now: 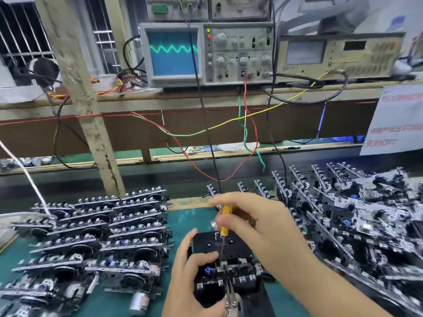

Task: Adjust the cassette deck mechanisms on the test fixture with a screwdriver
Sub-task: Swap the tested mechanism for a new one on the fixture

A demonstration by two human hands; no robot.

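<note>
Below the oscilloscope [174, 50], the left hand [192, 268] grips the cassette deck mechanism [225, 259] to steady it while the right hand [254, 219] pinches the yellow screwdriver [225, 221], its tip apparently seated on an adjustment screw.

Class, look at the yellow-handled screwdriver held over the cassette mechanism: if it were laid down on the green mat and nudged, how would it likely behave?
The screwdriver looks slim with a thin metal shaft, so it is probably light and stiff. Its handle seems roundish, so it may roll on the green mat. The right hand pinches it with its fingertips, which suggests little weight.
</note>
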